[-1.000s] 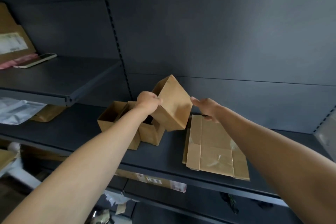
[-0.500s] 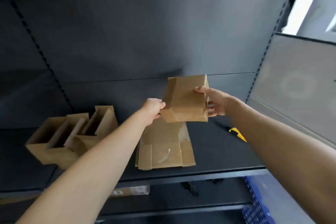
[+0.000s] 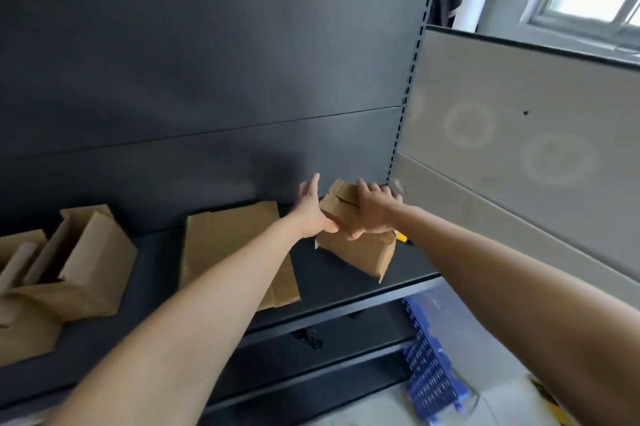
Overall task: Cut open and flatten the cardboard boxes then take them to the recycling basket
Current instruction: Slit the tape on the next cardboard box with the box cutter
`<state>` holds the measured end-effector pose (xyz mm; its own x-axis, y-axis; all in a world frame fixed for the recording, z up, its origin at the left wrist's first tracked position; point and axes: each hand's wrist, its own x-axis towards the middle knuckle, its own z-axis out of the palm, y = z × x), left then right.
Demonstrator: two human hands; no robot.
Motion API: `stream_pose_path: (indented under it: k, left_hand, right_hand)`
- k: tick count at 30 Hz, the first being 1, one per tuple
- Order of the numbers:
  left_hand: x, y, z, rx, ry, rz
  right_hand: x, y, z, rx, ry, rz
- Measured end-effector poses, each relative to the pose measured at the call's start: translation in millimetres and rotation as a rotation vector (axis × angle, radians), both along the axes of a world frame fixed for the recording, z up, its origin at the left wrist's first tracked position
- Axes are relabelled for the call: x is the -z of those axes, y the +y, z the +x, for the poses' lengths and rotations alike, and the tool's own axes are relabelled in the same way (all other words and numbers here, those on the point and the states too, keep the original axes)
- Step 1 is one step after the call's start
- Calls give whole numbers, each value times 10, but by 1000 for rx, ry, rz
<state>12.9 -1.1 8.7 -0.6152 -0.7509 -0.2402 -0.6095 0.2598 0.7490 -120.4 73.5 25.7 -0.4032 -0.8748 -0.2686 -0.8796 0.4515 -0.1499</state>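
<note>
Cardboard box (image 3: pixel 363 254) on shelf (image 3: pixel 322 282); right hand (image 3: pixel 375 214) grips top.

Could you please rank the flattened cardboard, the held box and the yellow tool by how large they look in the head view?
1. flattened cardboard, largest even though it is partly covered
2. held box
3. yellow tool, smallest by far; only a sliver shows beside the box, so its full size is unclear
</note>
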Motion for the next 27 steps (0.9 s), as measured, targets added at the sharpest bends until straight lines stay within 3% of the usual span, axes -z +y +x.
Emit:
stream_pose_path:
  k: [6,9,12,15,18,20,27]
  left_hand:
    - [202,-113,38,102,-114,-62]
    - [288,-149,20,84,-117,-32]
    - [296,-178,-11,82,-139,-17]
    - [226,-186,-89,153,-250,-90]
    - [158,-166,-199,271,-348,-140]
    - [142,-169,-247,309,-346,-111]
    - [107,-226,-162,238,-353,-103]
  right_hand:
    - [221,-124,-74,-147,-70,13]
    - [230,-150,-246,-133,-330,12]
    - [187,-252,-528,84,-628,-126]
    - [255,-361,-845,267,-492,-225]
    - [422,-414,-1082,223,-285,-56]
    - [611,-425,-1179,50,-145,56]
    - [1273,-442,-1289,-38,-125,171]
